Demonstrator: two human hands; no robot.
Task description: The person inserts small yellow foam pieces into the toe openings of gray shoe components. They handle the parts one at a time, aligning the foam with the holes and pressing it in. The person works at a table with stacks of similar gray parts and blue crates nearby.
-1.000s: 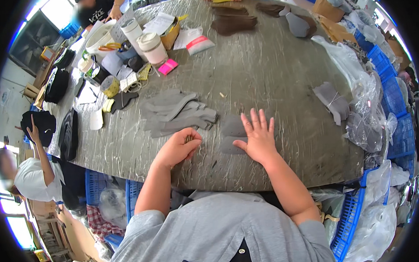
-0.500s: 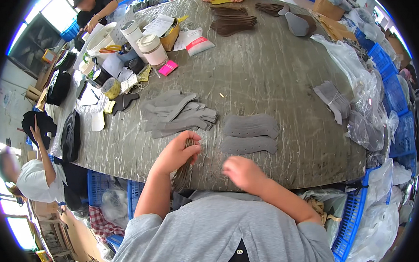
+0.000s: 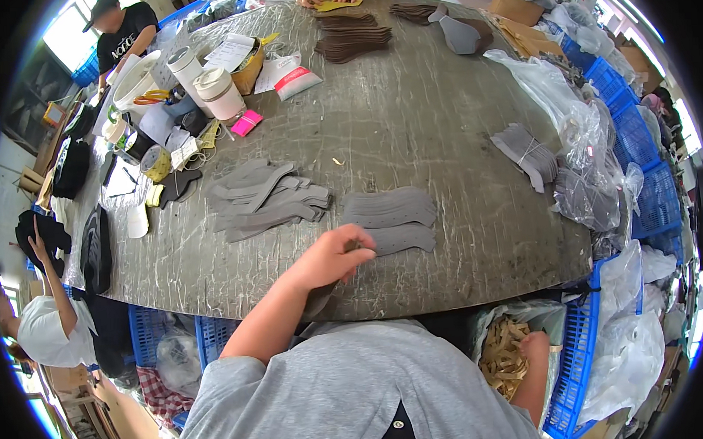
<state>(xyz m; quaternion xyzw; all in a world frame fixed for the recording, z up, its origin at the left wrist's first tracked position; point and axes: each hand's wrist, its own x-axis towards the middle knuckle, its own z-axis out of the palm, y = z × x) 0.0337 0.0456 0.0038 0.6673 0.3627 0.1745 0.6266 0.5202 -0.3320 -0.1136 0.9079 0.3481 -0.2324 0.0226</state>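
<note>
My left hand is closed round a bundle of dark cut pieces, mostly hidden under the palm, at the table's near edge. Just beyond its fingers lie two neat stacks of grey cut pieces with small holes along an edge: a farther stack and a nearer stack. To their left is a loose heap of grey cut pieces. Off the table at the lower right, my right hand is curled at the edge of a lined bin of tan strips; whatever its fingers hold is hidden.
Jars, a tape roll and a white tub crowd the table's far left. A tied grey bundle lies at right beside plastic bags. Brown stacks lie at the back. Blue crates line the edge. Other people work nearby.
My right hand has swung from the table down to the bin of tan strips at the right. My left hand, still round the bundle, has shifted right, closer to the grey stacks. The view has turned slightly.
</note>
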